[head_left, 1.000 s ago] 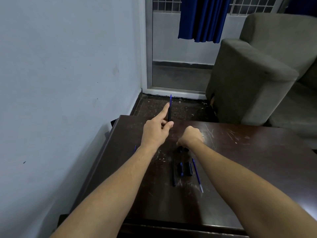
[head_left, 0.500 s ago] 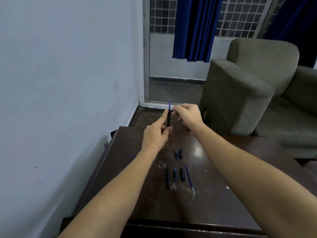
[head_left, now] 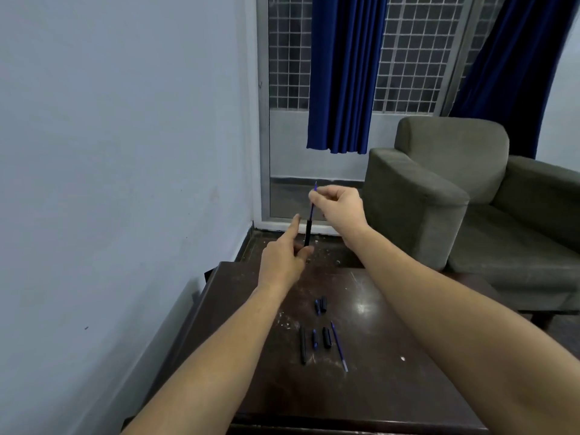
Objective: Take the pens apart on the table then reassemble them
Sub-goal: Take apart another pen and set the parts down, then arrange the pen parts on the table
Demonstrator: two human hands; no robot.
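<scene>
Above the far edge of the worktop (head_left: 392, 387), my left hand (head_left: 282, 262) grips the lower end of a black pen barrel (head_left: 308, 232), forefinger straight, holding it upright. My right hand (head_left: 340, 205) pinches the thin blue refill (head_left: 312, 210) standing out of its top. Mid-worktop lie a second barrel (head_left: 303, 345), a loose refill (head_left: 339, 346) and four short pieces (head_left: 327, 337).

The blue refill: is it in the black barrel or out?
Partly in: the refill enters the barrel top, its upper part sticks out, pinched by the right hand.
</scene>
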